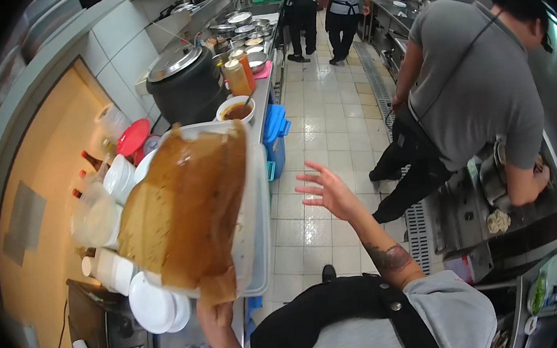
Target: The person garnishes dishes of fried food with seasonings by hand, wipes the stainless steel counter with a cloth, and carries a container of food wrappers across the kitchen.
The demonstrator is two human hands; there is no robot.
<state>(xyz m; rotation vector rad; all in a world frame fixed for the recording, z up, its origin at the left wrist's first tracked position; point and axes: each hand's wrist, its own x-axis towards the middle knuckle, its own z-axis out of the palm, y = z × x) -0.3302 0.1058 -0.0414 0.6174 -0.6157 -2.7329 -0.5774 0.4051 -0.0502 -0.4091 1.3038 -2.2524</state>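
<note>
My left hand is closed on the lower end of a large sheet of brown, grease-stained paper. The sheet is raised over the counter, crumpled and darker along its right side. Behind it shows a translucent white plastic tub; whether my fingers also grip that tub I cannot tell. My right hand is held out over the floor aisle with its fingers spread, touching nothing.
White plastic tubs line the left counter. Beyond stand a black soup warmer, a sauce bowl and squeeze bottles. A blue bin is below. A co-worker bends over a pot at right; two people stand farther off.
</note>
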